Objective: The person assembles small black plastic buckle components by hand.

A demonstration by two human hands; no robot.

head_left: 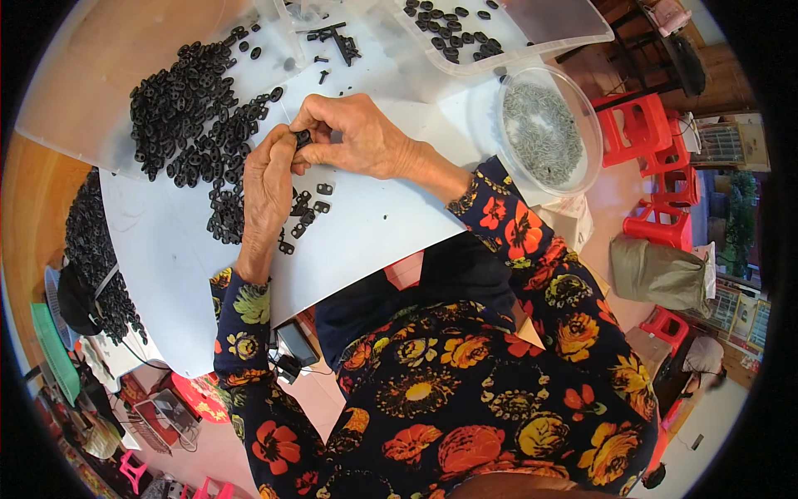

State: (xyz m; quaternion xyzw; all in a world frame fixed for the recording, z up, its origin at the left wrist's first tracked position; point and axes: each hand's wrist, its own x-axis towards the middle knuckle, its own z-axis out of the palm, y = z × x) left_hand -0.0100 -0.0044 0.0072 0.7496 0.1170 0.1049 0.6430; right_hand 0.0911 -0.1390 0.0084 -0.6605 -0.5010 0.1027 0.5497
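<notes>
Over the white tabletop [357, 241], my two hands meet at one small black plastic part [302, 138] that looks like a two-holed cord lock. My left hand [268, 179] pinches it from the left, fingers closed. From the right, the thumb and forefinger of my right hand [353, 137] close on the same part. My fingers cover much of it. Just below my hands lie several loose black parts [309, 214] with holes. A big heap of similar black parts [187, 108] spreads to the left of my left hand.
A round clear tub [592, 125] of small silvery metal pieces [544, 133] stands at the right edge. At the back, a clear bin [499, 65] holds black oval pieces [453, 33]. Black pin-like pieces [345, 46] lie nearby. Red stools [636, 129] stand beyond.
</notes>
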